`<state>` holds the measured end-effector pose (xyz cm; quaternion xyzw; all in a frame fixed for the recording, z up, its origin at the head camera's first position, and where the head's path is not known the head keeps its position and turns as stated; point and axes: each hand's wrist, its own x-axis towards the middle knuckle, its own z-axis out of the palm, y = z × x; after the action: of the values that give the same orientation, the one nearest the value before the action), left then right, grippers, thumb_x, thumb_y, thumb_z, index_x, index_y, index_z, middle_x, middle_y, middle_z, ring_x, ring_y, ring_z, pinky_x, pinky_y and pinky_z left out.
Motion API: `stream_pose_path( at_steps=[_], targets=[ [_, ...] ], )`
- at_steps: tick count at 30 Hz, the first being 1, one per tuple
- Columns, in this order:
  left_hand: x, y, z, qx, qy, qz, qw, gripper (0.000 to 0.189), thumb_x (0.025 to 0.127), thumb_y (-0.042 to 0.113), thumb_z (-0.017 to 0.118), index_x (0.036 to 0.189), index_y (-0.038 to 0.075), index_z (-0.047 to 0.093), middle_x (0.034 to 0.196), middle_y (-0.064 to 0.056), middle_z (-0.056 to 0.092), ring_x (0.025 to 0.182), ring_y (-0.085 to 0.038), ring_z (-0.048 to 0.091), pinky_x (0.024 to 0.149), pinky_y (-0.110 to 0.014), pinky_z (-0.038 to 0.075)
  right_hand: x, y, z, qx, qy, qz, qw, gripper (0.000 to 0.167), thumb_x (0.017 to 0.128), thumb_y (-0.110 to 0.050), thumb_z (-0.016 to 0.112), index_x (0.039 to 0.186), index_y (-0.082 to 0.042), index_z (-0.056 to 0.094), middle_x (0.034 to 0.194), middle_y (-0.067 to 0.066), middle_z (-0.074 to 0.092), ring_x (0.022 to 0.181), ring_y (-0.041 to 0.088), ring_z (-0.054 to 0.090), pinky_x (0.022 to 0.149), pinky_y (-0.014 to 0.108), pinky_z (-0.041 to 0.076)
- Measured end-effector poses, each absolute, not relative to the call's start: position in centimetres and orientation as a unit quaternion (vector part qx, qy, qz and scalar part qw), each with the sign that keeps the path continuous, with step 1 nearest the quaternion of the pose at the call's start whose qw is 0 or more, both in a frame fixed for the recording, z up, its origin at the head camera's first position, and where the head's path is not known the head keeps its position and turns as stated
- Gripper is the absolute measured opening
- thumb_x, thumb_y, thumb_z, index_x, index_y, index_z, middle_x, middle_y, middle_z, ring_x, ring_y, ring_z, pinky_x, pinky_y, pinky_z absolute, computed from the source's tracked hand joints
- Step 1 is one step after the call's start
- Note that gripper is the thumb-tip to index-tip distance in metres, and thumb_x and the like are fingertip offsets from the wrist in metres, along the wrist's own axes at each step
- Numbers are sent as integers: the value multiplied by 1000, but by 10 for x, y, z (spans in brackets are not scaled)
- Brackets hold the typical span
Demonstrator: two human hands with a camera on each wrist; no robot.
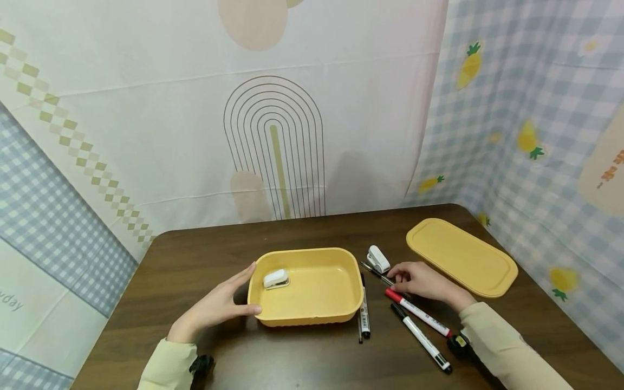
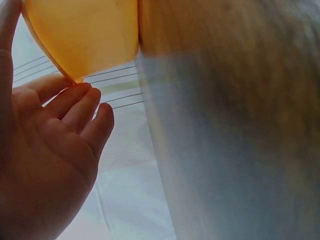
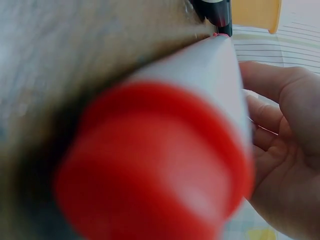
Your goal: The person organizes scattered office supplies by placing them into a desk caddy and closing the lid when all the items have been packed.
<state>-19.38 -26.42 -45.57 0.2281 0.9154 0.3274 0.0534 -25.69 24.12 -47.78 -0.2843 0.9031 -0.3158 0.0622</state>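
My left hand (image 1: 216, 306) holds the left end of a yellow box (image 1: 317, 317), thumb at the front corner and fingers behind. Its fingertips meet the box's corner in the left wrist view. Inside the box, on the left, sits a small white stapler (image 1: 276, 278). My right hand (image 1: 421, 279) pinches a slim dark pen (image 1: 376, 272) lying on the table right of the box. A second white stapler (image 1: 378, 259) lies just beyond those fingers. Close under the hand is a red-capped marker (image 1: 419, 313), which partly hides the fingers in the right wrist view.
A black-capped white marker (image 1: 421, 337) lies in front of the red one. Against the box's right side are another marker (image 1: 364, 317) and a thin pen (image 1: 359, 331). The yellow lid (image 1: 460, 257) rests at the back right of the brown table (image 1: 292, 357). Printed cloth hangs behind.
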Motion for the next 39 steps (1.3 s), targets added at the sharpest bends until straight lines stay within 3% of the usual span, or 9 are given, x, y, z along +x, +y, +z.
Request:
stream_pose_path(
  at_steps=[13,30,39],
  targets=[
    [-194,-265,-457,230,912,335,55,106,83,56,78,162,12,23,166,-11,22,149,-35,25,114,-59,27,-258,244,-477,-279,907,-307,66,15,90,-15,77,102,-8,74,80,-9,60,71,3,52,65,25,47],
    [-194,-265,-456,233,912,335,54,105,83,54,78,162,11,22,166,-11,21,149,-36,24,114,-60,27,-255,254,-470,-277,911,-291,90,11,94,-12,70,102,-7,74,77,-9,60,66,4,50,61,25,44],
    [-195,-265,-457,232,912,333,51,104,83,50,80,162,11,23,166,-12,22,149,-36,25,114,-60,28,-254,260,-470,-286,911,-286,80,10,94,-12,70,102,-8,74,81,-10,60,71,4,51,65,25,45]
  ],
)
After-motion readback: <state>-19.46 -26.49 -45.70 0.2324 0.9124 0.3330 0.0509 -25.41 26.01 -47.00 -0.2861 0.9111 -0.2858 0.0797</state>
